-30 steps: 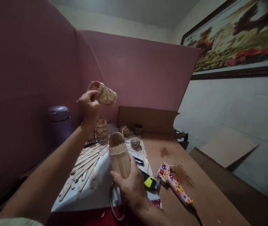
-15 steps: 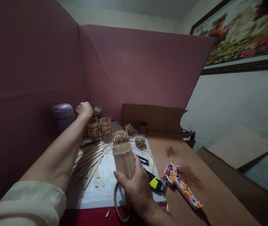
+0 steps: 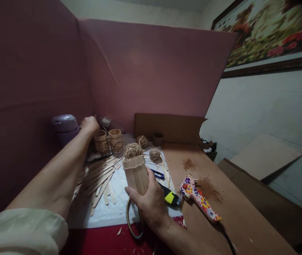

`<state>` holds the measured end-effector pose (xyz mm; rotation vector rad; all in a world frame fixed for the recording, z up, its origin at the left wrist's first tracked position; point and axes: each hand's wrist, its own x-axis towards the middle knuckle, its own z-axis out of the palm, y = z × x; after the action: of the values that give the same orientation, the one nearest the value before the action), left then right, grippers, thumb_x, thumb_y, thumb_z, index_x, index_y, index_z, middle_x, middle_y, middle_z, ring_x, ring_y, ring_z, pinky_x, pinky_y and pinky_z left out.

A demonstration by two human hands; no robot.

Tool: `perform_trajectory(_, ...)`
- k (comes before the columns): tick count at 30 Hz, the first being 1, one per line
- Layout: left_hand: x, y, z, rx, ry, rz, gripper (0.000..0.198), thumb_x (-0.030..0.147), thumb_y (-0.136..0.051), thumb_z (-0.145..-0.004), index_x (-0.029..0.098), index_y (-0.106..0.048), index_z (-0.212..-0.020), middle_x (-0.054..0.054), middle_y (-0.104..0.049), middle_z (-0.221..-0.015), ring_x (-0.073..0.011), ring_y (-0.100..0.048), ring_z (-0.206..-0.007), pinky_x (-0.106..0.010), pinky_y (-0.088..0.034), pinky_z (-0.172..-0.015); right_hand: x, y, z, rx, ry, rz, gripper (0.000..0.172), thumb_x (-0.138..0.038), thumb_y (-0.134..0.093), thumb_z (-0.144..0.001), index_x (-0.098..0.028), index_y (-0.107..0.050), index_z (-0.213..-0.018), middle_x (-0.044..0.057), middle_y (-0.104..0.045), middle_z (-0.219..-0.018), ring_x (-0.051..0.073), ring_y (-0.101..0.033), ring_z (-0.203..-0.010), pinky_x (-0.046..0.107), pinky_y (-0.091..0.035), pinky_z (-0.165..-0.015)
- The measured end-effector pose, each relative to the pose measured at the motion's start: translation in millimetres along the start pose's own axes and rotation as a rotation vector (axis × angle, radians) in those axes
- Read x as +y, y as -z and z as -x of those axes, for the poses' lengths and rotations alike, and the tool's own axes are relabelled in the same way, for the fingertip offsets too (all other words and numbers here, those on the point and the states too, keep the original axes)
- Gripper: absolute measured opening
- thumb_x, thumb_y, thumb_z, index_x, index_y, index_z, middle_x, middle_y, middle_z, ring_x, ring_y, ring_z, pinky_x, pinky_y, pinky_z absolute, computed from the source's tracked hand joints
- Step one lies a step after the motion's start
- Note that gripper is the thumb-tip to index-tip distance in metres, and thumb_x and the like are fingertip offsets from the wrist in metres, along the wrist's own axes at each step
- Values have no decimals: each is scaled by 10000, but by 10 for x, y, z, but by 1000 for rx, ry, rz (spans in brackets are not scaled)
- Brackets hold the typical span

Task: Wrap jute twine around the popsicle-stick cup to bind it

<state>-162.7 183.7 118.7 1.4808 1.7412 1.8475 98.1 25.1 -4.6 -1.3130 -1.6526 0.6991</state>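
Nearest you, your pale sleeve [image 3: 20, 230] fills the lower left corner, above a red cloth [image 3: 100, 242]. Your right hand [image 3: 148, 205] is clamped around the lower part of an upright craft-stick cylinder [image 3: 136, 175], with a thin ring [image 3: 130, 221] lying on the white sheet [image 3: 116, 212] just beneath it. A ball of twine [image 3: 132, 150] shows at the cylinder's mouth; you cannot tell whether it sits inside or lies behind.

Just right of your wrist are a yellow-and-black utility knife [image 3: 170, 196] and a flower-patterned glue gun [image 3: 198, 198] on the brown tabletop [image 3: 233, 226]. Loose craft sticks [image 3: 97, 177] are fanned out to the left, under your outstretched arm.

Farther back, your left hand [image 3: 89, 124] rests against the nearer of two small stick cups [image 3: 115, 140], beside a purple flask [image 3: 64, 125]. Its grip is hidden, so you cannot tell whether it is closed on anything. Two more twine balls [image 3: 142, 141], a small dark pot [image 3: 157, 139] and a cardboard panel [image 3: 166, 127] stand before the pink board [image 3: 153, 71].
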Motion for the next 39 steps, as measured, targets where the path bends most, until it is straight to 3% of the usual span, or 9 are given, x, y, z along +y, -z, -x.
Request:
perform_trajectory(2, 131, 38, 44, 19, 34, -162, 349, 317, -581, -901, 161, -562, -1213, -93, -583, -1227, -244, -602, -1048, -438, -516, -860, -7, 4, 2, 5, -3, -9, 780, -445, -713, -680, -157, -446, -1354, 145, -668, -1148, 307, -648, -985, 416, -511, -839)
perform_trajectory(4, 300, 31, 81, 18, 24, -275, 299, 190, -397, -970, 11, -618, -1063, -107, -582, -1200, -299, -515, -1180, -477, -357, -990, -9, 9, 2, 1, -23, -36, 773, -446, -720, -676, -159, -456, -1343, 142, -675, -1121, 302, -653, -957, 405, -516, -807)
perform_trajectory(7, 525, -67, 212, 16, -25, -346, 222, 198, -585, -804, 31, -656, -932, -137, -647, -1085, -385, -435, -1241, -525, -280, -1003, 7, 11, -11, 15, -64, -135, 778, -493, -728, -665, -155, -470, -1317, 141, -686, -1071, 298, -659, -920, 392, -524, -759)
perform_trajectory(11, 554, -270, 657, -103, -53, -290, 149, 224, -544, -750, 131, -636, -677, -80, -679, -745, -264, -619, -863, -364, -430, -785, 57, -13, -52, 104, -56, -334, 730, -518, -733, -663, -164, -493, -1254, 132, -681, -1079, 283, -658, -935, 385, -527, -776)
perform_trajectory(20, 278, -397, 1748, -262, 92, 90, 244, 320, -457, -787, 195, -508, -583, 32, -456, -429, -136, -418, -417, -253, -312, -447, 80, -26, -99, 160, 2, -398, 725, -520, -744, -657, -158, -488, -1229, 138, -672, -1085, 286, -651, -958, 417, -514, -831)
perform_trajectory(24, 276, -341, 1930, -258, 144, 280, 444, 558, -488, -814, 178, -514, -586, -14, -555, -540, -131, -491, -494, -251, -373, -495, 65, -19, -88, 157, 31, -374, 714, -502, -750, -661, -179, -483, -1238, 129, -673, -1093, 275, -654, -944, 404, -521, -815)
perform_trajectory(27, 269, -330, 2027, -269, 156, 408, 461, 613, -626, -729, 166, -582, -834, -51, -664, -797, -173, -616, -732, -274, -465, -659, 78, -23, -84, 143, 55, -319, 735, -514, -752, -666, -185, -473, -1260, 131, -677, -1087, 275, -660, -921, 402, -528, -793)
perform_trajectory(34, 259, -363, 2256, -539, 312, 775, 504, 349, -768, -705, 154, -582, -1130, -106, -678, -1101, -243, -634, -1012, -332, -486, -865, 125, -59, -38, 134, 145, -168, 801, -514, -733, -693, -180, -432, -1355, 154, -643, -1186, 307, -644, -1007, 428, -525, -821)
perform_trajectory(39, 263, -247, 2294, -546, 521, 880, 427, 333, -723, -742, 134, -624, -1107, -97, -721, -989, -240, -679, -876, -309, -525, -744, 65, 6, 0, 116, 254, -206, 445, -488, -497, -894, -192, -570, -1219, 123, -622, -1179, 261, -597, -1082, 408, -474, -919)
